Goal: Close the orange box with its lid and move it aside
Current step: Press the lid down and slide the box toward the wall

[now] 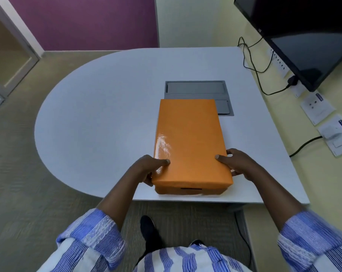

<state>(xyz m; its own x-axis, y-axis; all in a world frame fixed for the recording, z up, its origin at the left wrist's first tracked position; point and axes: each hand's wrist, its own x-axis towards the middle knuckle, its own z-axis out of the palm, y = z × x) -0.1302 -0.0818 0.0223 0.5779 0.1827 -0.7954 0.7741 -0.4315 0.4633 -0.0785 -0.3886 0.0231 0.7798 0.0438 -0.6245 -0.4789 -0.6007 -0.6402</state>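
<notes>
The orange box (187,190) stands on the grey table (99,107) near its front edge, with the orange lid (188,140) lying flat on top of it. My left hand (149,168) grips the lid's near left corner, thumb on top and fingers down the side. On the near right corner my right hand (237,163) holds the lid the same way. A dark slot shows in the box's front wall below the lid.
A grey recessed cable hatch (195,89) sits in the table just behind the box. A black monitor (307,40) hangs at the right with cables (254,63) and wall sockets (317,108) beneath it. The table's left half curves round.
</notes>
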